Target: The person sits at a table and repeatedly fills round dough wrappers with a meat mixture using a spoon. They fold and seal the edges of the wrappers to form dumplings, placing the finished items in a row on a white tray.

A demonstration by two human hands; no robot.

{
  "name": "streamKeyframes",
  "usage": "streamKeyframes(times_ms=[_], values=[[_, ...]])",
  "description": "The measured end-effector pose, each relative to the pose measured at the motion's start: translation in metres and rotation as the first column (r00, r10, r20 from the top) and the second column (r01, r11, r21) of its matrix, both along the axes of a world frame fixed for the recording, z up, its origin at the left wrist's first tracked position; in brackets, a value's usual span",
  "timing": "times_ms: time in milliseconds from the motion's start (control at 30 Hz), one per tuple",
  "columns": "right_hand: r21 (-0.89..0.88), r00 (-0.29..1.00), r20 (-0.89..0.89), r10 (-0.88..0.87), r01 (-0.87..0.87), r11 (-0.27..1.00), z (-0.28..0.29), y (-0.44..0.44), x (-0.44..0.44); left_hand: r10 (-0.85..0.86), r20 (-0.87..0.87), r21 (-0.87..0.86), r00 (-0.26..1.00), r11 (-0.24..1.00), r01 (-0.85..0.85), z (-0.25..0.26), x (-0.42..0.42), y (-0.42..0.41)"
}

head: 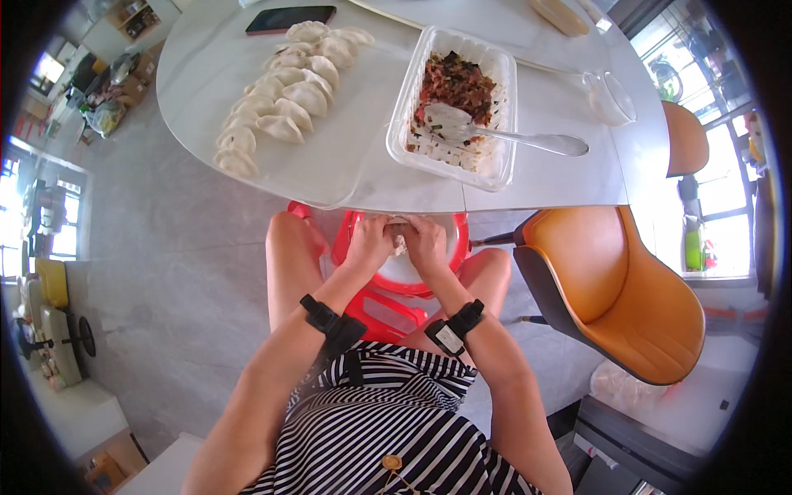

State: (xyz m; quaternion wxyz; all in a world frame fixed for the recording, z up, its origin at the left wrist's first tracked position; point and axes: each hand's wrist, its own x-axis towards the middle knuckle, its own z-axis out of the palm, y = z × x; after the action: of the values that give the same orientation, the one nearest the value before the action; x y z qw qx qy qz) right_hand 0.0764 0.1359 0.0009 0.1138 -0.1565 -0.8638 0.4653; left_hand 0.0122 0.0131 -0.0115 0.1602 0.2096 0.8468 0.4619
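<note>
My left hand (pixel 369 242) and my right hand (pixel 424 242) meet just below the table edge, thumbs and fingertips pinching a pale dumpling wrapper (pixel 397 220). Most of the wrapper is hidden by the fingers. Beneath them is a white surface with a red plastic rim (pixel 461 247), holding small pale bits I cannot make out. On the table (pixel 557 179), pleated raw dumplings (pixel 306 98) lie in rows at the left. A clear plastic tray (pixel 399 133) holds chopped filling (pixel 461 86), and a metal spoon (pixel 532 141) rests in it with its handle over the right rim.
A phone (pixel 291 20) lies behind the dumplings. At the right of the table stands a clear cup (pixel 609 102), with a tan object (pixel 560 17) farther back. An orange chair (pixel 625 297) is close on my right. Red plastic (pixel 383 312) sits between my legs.
</note>
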Motion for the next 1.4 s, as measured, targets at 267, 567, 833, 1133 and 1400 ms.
streamKeyframes(times_ms=[267,567,833,1133,1400], values=[[0.141,0.999,0.036,-0.024,0.018,0.990,-0.026,0.000,-0.003,0.013,-0.224,-0.009,0.974,1.000,-0.015,-0.012,-0.002,-0.002],[0.185,1.000,-0.026,-0.006,0.011,0.983,-0.021,-0.002,-0.004,0.009,-0.259,-0.041,0.966,0.999,-0.020,-0.006,0.000,-0.001],[0.216,0.997,-0.079,-0.012,0.029,0.976,-0.016,-0.004,-0.003,0.063,-0.246,0.006,0.967,0.998,-0.063,-0.004,0.002,-0.002],[0.005,0.996,-0.054,-0.066,0.067,0.998,-0.016,-0.006,0.000,0.005,-0.273,-0.049,0.962,0.999,-0.019,-0.003,0.002,-0.004],[0.076,0.999,-0.006,-0.047,0.047,0.996,-0.020,-0.001,0.002,0.037,-0.297,0.012,0.954,0.999,-0.035,0.000,0.005,-0.004]])
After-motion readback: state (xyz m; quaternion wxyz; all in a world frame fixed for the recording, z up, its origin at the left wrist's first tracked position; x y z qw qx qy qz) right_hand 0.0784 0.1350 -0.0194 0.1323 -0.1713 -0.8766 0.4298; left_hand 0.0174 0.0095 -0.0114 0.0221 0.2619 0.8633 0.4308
